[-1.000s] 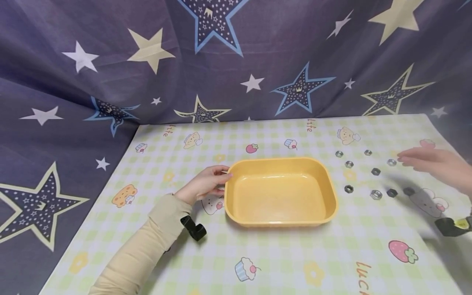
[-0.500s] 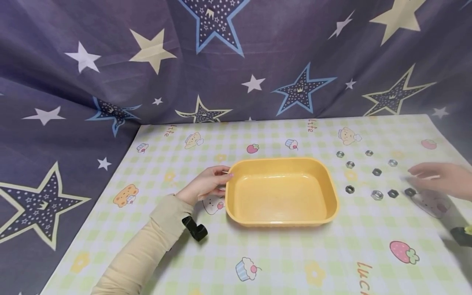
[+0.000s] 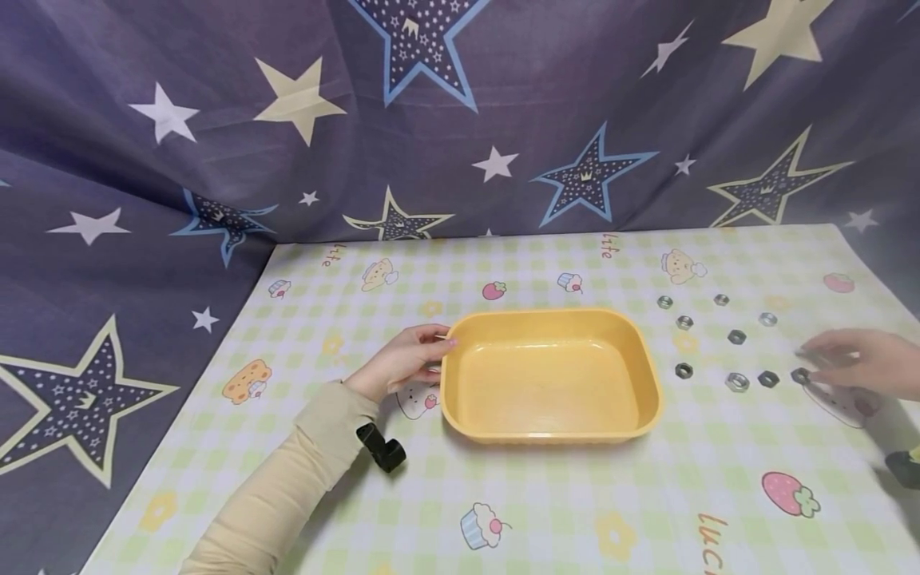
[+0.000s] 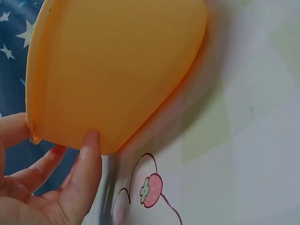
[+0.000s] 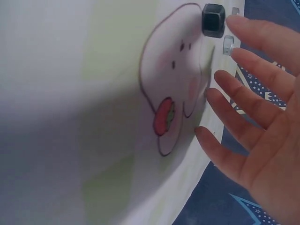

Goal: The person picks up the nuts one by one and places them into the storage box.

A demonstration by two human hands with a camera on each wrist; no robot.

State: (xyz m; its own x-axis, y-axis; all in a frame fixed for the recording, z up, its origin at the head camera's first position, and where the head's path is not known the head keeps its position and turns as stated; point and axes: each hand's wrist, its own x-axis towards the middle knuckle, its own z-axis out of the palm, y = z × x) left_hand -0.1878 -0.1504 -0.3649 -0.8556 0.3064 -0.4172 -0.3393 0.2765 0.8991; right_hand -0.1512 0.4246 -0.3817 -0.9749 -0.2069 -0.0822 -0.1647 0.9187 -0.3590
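A yellow plastic basin sits mid-table. My left hand holds it at its left end, one digit over the rim and the other fingers against the outer wall, as the left wrist view shows. On the right, my right hand hovers low with its fingers spread around a dark hex nut. In the right wrist view that dark nut appears just off a fingertip, and nothing lies in the palm. Several more nuts, such as a silver nut and a black nut, lie scattered between basin and hand.
A checked cloth with cartoon prints covers the table. Behind it hangs a dark curtain with stars. A black wrist strap mount juts out below my left wrist.
My right hand has moved down and toward the viewer, from beside the far nuts to the nearer dark nut, its thumb dropping apart from the fingers. The left hand keeps its hold on the basin.
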